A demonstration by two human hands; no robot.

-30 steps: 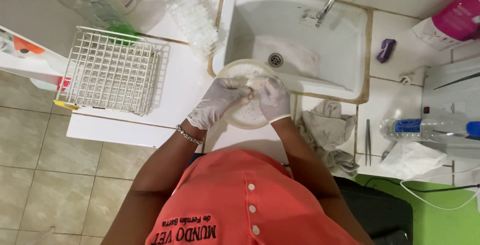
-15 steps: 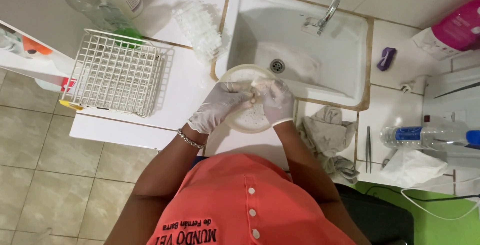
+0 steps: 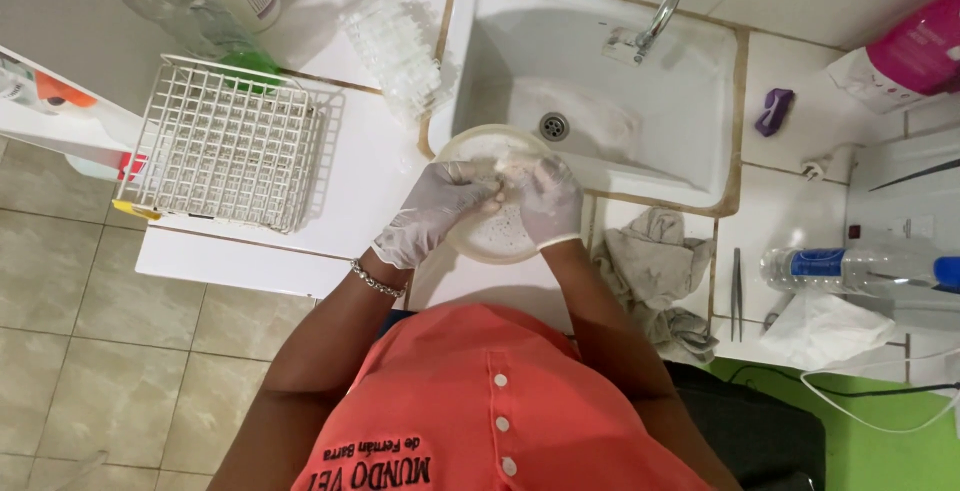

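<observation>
Your gloved left hand and gloved right hand are both curling closed around the round white dish, holding it at the sink's seven o'clock edge; the wire rack is sitting at nine o'clock.

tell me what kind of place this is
Probably a small wash-up or utility corner: a white sink with a tap set in a tiled counter, and a wire drying rack beside it.

A round cream plastic dish is showing pale speckles beneath the white-gloved left hand and white-gloved right hand. A white wire rack is showing a square grid. A crumpled grey cloth is lying mottled beside the white sink.
</observation>
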